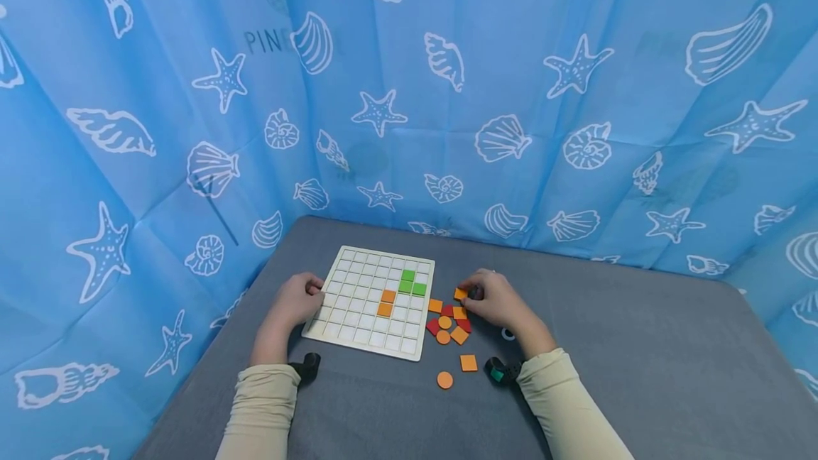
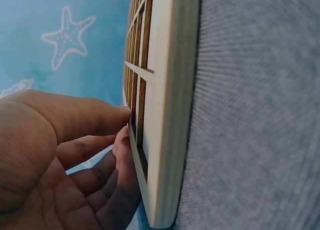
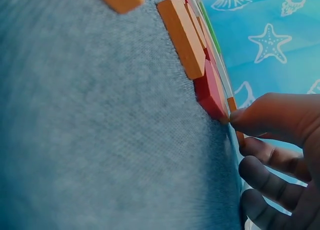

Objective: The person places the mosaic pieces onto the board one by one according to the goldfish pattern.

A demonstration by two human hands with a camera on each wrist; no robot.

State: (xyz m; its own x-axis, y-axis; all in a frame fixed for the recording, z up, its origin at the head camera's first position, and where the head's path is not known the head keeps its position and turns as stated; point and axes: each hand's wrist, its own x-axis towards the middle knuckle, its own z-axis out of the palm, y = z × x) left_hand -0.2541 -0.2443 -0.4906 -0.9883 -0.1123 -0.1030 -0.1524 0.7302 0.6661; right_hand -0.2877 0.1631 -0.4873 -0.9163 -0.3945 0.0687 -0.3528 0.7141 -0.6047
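Note:
A pale square grid board (image 1: 361, 307) lies on the grey table. My left hand (image 1: 297, 302) is at its left edge, and in the left wrist view thumb and curled fingers pinch the board's rim (image 2: 162, 140). On the board sit several green square tiles (image 1: 418, 289) and two orange square tiles (image 1: 385, 309). To the right of the board, my right hand (image 1: 497, 297) pinches an orange square tile (image 1: 460, 294) between thumb and index finger, at the far side of a loose pile. The right wrist view shows this tile (image 3: 240, 138) partly hidden by the fingertips.
Red pieces (image 1: 433, 326), orange discs (image 1: 444, 337) and orange squares (image 1: 459, 335) lie piled beside the board. Nearer me are one orange square (image 1: 469, 363) and one disc (image 1: 444, 380). A blue curtain (image 1: 409, 126) with white shells hangs behind the table (image 1: 639, 346).

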